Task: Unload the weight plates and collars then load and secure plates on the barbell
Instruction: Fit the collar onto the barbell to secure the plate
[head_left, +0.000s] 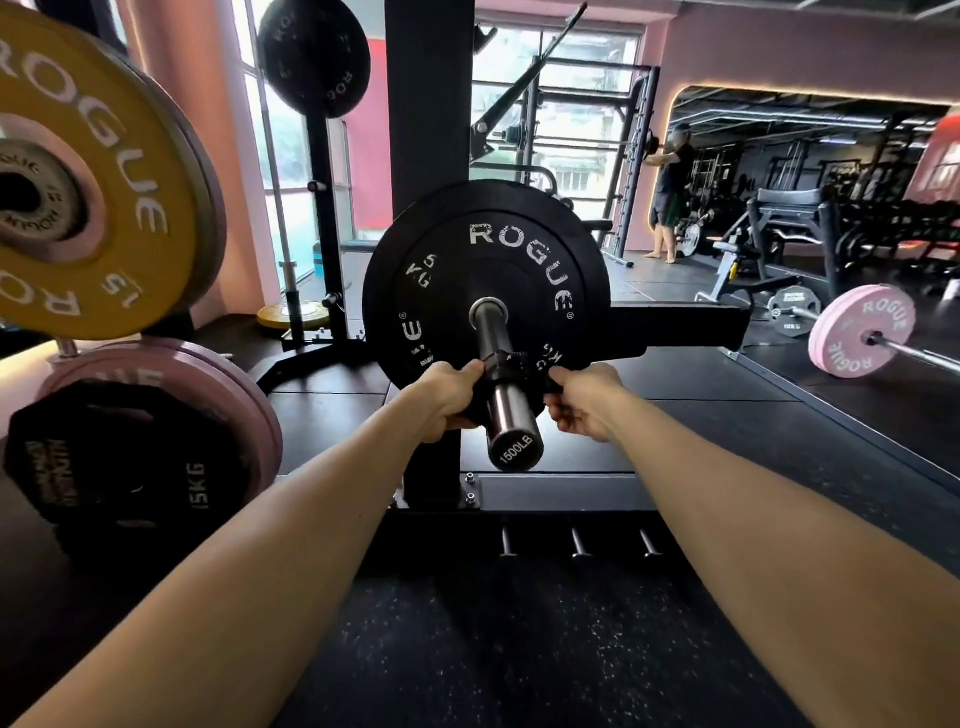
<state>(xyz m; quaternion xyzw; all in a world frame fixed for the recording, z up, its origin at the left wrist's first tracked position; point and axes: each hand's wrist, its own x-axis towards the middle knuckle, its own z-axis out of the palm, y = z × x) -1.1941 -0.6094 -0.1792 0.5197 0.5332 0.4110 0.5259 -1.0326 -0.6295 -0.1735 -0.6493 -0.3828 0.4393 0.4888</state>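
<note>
While a black collar (511, 364) sits around the barbell sleeve (503, 387) partway along, clear of the black Rogue plate (485, 283) loaded farther in, both hands grip it. Left hand (447, 397) curls round the collar's left side, right hand (584, 402) pinches its right side, fingers bent. Sleeve end cap reads 1500LB. Plate hangs in front of a black rack upright (428, 104). Left: yellow 15 plate (88, 171), pink plates (208, 384), black 15KG plate (130, 467) stored. Right: mirror (810, 208) showing a pink-plated barbell (860, 332).
</note>
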